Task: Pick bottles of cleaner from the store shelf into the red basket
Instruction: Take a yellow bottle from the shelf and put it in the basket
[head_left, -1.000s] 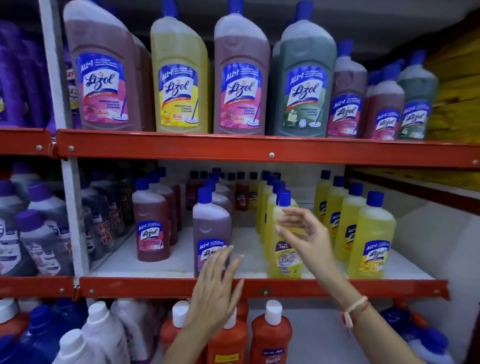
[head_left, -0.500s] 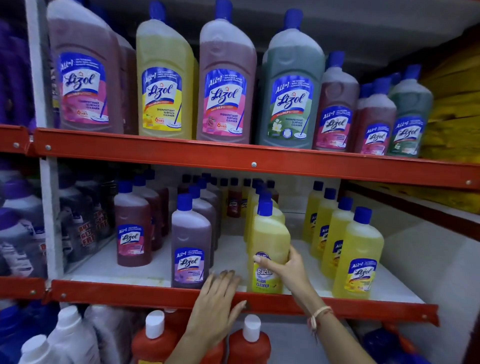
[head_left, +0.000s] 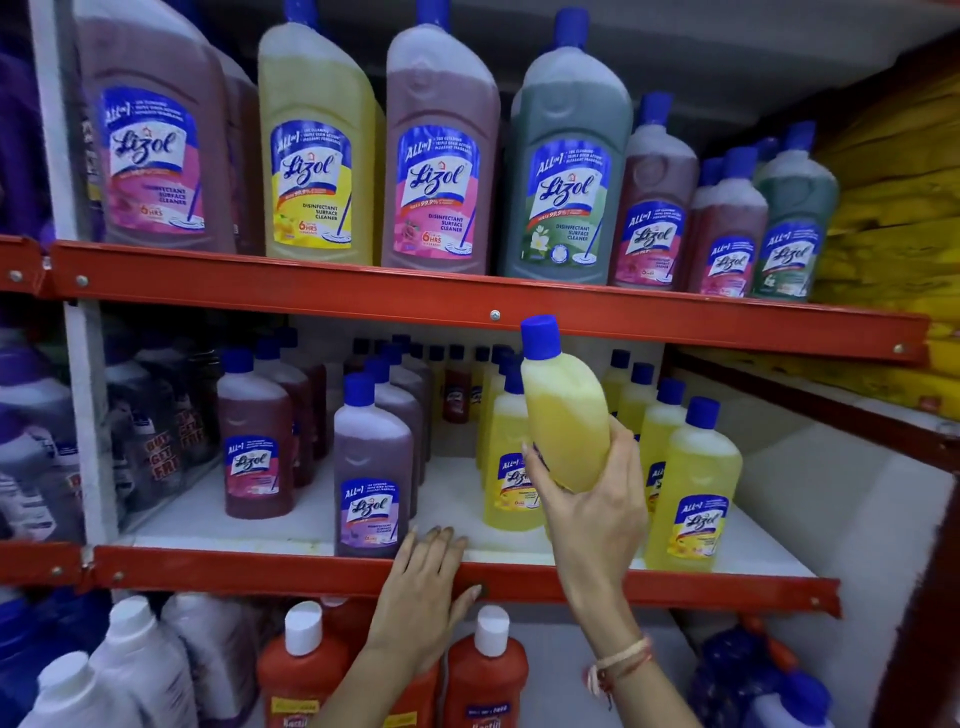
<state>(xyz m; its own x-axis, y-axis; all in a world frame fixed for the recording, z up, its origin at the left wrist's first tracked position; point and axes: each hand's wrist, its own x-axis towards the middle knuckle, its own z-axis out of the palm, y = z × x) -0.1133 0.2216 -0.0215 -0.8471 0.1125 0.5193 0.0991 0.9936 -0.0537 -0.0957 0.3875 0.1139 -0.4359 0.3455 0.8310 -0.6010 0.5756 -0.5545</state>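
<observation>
The right hand (head_left: 597, 514) was closed around the lower part of a yellow bottle (head_left: 563, 410), which was lifted off the middle shelf (head_left: 363, 577) and tilted a little to the left, its blue cap (head_left: 540, 336) reaching the red edge of the upper shelf (head_left: 415, 296). The plastic looked smooth and half clear, the body rounded. The left hand (head_left: 423, 597) lay flat and open on the red metal edge of the middle shelf, holding nothing. Just behind the right hand stood more yellow bottles (head_left: 693, 499); a purple bottle (head_left: 371, 483) stood just above the left hand. The red basket was not in view.
</observation>
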